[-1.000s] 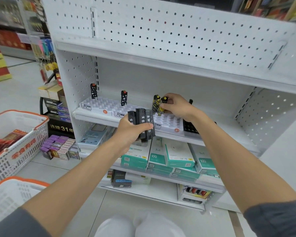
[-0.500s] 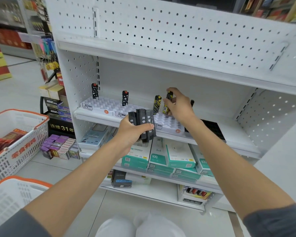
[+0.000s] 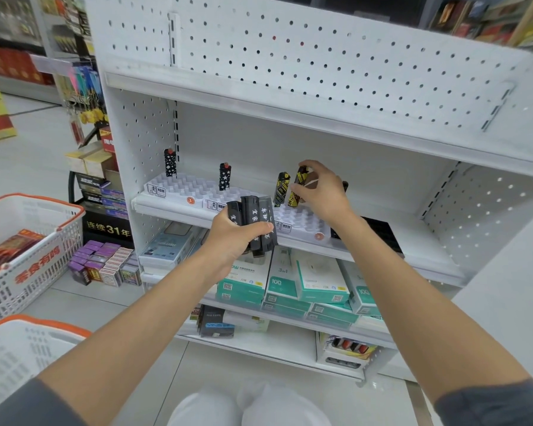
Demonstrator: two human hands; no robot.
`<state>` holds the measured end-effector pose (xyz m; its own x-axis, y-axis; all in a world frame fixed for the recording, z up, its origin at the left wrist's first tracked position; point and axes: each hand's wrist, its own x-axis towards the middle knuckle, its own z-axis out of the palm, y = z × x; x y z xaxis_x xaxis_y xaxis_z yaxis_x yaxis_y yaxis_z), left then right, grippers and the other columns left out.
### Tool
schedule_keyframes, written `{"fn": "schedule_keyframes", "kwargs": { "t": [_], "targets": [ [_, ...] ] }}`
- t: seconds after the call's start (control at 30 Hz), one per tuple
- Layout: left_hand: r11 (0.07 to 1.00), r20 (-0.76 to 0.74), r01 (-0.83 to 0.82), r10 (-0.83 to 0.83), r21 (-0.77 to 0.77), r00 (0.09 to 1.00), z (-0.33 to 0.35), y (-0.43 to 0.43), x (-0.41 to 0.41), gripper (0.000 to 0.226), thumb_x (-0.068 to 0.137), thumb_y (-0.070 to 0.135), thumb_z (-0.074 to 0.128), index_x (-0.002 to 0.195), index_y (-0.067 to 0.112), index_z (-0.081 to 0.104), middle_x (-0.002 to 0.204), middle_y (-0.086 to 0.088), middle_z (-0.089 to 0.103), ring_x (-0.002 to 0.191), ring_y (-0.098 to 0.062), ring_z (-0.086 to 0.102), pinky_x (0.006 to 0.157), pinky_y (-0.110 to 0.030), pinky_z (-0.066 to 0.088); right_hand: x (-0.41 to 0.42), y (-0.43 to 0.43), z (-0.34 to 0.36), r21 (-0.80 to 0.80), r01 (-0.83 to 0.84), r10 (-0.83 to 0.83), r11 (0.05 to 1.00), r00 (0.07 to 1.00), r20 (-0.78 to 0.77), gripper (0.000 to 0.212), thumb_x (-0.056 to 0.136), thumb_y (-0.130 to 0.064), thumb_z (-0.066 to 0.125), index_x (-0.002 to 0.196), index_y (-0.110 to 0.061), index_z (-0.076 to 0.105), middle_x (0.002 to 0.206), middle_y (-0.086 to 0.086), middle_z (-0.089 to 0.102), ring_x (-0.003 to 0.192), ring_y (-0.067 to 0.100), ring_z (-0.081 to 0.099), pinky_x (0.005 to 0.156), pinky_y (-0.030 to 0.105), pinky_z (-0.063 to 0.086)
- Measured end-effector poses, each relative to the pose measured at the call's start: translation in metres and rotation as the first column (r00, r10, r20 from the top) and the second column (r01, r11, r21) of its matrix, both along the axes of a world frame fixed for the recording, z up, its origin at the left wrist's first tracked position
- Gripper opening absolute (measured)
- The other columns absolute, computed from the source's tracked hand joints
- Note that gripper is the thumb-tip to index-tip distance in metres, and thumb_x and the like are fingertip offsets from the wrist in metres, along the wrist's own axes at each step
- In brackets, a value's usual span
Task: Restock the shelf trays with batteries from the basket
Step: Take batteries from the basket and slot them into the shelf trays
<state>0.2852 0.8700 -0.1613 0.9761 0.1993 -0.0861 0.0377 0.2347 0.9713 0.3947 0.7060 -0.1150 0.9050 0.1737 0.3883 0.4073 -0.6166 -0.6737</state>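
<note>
Left hand (image 3: 231,238) is closed around a bundle of black pieces (image 3: 260,216), lighter-shaped and printed with white characters, which is held upright just in front of the shelf edge (image 3: 173,212). Right hand (image 3: 323,192) is curled over a yellow-and-black piece (image 3: 297,192), whose top is pinched between thumb and fingers; its lower end is seen at the far row of the right white tray (image 3: 302,222), slightly tilted. A second yellow-and-black piece (image 3: 282,189) stands just to its left in the same tray. On the left white tray (image 3: 185,187) a star-patterned piece (image 3: 225,176) and a diamond-patterned piece (image 3: 170,162) stand well apart at the far side. A black tray (image 3: 382,232) lies to the right of the right hand. Two white baskets with orange rims are seen on the floor at the left: the near basket (image 3: 19,342) and the far basket (image 3: 37,265), in which red packets lie
</note>
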Motion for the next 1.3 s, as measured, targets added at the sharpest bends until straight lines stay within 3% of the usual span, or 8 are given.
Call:
{"fn": "schedule_keyframes", "kwargs": {
  "t": [0.13,0.27,0.53,0.73,0.83,1.1,1.2,1.3],
  "targets": [
    [1.000,-0.001,-0.009,0.009,0.005,1.000,0.001,0.001,0.000,0.043,0.073,0.005,0.082,0.106,0.020,0.058,0.104,-0.010,0.070,0.096,-0.027,0.069,0.081,-0.045,0.059,-0.004,0.005,-0.006,-0.095,-0.005,0.010,0.995,0.998,0.060,0.051,0.088,-0.025,0.068,0.135,-0.026,0.049,0.103,0.005,0.063,0.086,0.021,0.063,0.076,0.033,0.057],
    [1.000,0.003,-0.010,0.010,0.007,1.000,0.002,0.002,0.000,0.041,0.075,0.004,0.081,0.105,0.020,0.058,0.105,-0.011,0.070,0.095,-0.026,0.069,0.073,-0.038,0.060,-0.003,0.002,-0.003,-0.163,-0.040,0.048,0.986,0.998,0.050,0.057,0.088,-0.019,0.063,0.142,-0.026,0.044,0.108,0.004,0.064,0.090,0.018,0.062,0.074,0.022,0.049],
    [1.000,-0.005,-0.015,0.016,0.019,1.000,0.003,0.003,-0.001,0.041,0.075,0.004,0.081,0.105,0.021,0.058,0.104,-0.009,0.070,0.093,-0.023,0.069,0.063,-0.030,0.057,-0.001,0.001,-0.002,-0.093,-0.053,0.058,0.994,0.997,0.055,0.044,0.084,-0.019,0.071,0.124,-0.022,0.052,0.096,0.006,0.063,0.085,0.019,0.061,0.068,0.021,0.049],
    [1.000,-0.005,-0.010,0.010,0.001,1.000,0.003,0.006,-0.001,0.047,0.075,0.005,0.080,0.115,0.015,0.058,0.106,-0.011,0.071,0.096,-0.026,0.070,0.079,-0.041,0.059,0.000,-0.001,0.000,-0.111,-0.091,0.092,0.990,0.996,0.006,0.044,0.087,-0.017,0.068,0.128,-0.022,0.051,0.105,0.006,0.063,0.092,0.019,0.061,0.076,0.025,0.049],
    [1.000,-0.001,-0.008,0.008,-0.005,1.000,0.002,0.006,-0.001,0.048,0.075,0.005,0.081,0.116,0.015,0.057,0.107,-0.011,0.071,0.098,-0.026,0.069,0.083,-0.043,0.059,0.003,0.000,0.001,-0.113,-0.112,0.107,0.987,0.993,-0.046,0.043,0.087,-0.016,0.068,0.126,-0.021,0.052,0.109,0.004,0.063,0.095,0.017,0.060,0.070,0.016,0.047],
    [1.000,-0.009,-0.015,0.015,0.001,1.000,0.001,0.006,-0.002,0.051,0.073,0.007,0.083,0.116,0.016,0.058,0.107,-0.010,0.071,0.099,-0.027,0.069,0.088,-0.047,0.057,0.000,-0.005,0.000,-0.052,-0.121,0.106,0.991,0.968,-0.227,0.055,0.088,-0.017,0.068,0.137,-0.018,0.042,0.111,0.004,0.063,0.086,0.017,0.060,0.058,0.020,0.049],
    [1.000,-0.003,-0.008,0.008,0.001,1.000,0.004,0.006,-0.003,0.047,0.074,0.005,0.082,0.112,0.018,0.059,0.106,-0.010,0.071,0.099,-0.028,0.069,0.088,-0.049,0.057,-0.009,-0.007,-0.005,-0.059,-0.078,0.072,0.995,0.992,-0.102,0.072,0.086,-0.019,0.069,0.147,-0.025,0.031,0.115,-0.006,0.053,0.099,0.013,0.055,0.076,0.023,0.048],
    [1.000,0.019,0.011,-0.011,0.001,1.000,0.010,0.002,-0.004,0.043,0.075,0.003,0.080,0.111,0.017,0.060,0.105,-0.011,0.072,0.098,-0.029,0.070,0.087,-0.049,0.057,-0.030,-0.008,0.000,0.097,-0.126,0.127,0.987,0.992,0.000,0.047,0.089,-0.009,0.061,0.135,-0.017,0.052,0.103,-0.003,0.059,0.094,0.008,0.055,0.082,0.021,0.044]
  ]
}}
